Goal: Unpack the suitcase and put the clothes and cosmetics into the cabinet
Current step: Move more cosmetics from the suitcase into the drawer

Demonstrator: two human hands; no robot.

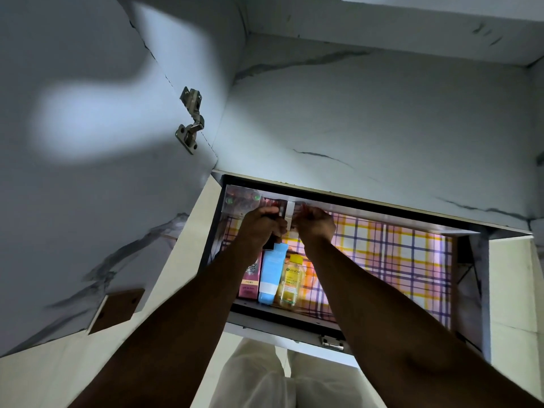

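Three cosmetics stand in a row at the front left corner of the cabinet's shelf: a pink box (250, 278) marked "IVORY", a blue tube (270, 276) standing on its white cap just beside it, and a yellow Garnier bottle (290, 279) touching or almost touching the tube on its other side. They rest on a plaid shelf liner (391, 257) that covers the shelf out to its right edge, where nothing else shows.

Above the row, toward the back left corner, both hands are raised together. The left hand (260, 228) has its fingers curled round a dark, slim item (272, 242) whose lower end pokes out below the palm; what it is cannot be told. The right hand (316, 225) is also curled, its fingers (300, 213) apparently pinching something small and pale at the top of that item, though the hold is too dim and cramped to be sure of.

The step in hand looks like the cosmetics stage: an item being handled, perhaps capped or adjusted, before it joins the row. The next move would call for setting it upright on the liner beside the bottle without knocking the narrow tube.

The cabinet door (88, 172) hangs open at left on its metal hinge (190, 120). The suitcase and clothes are out of view.
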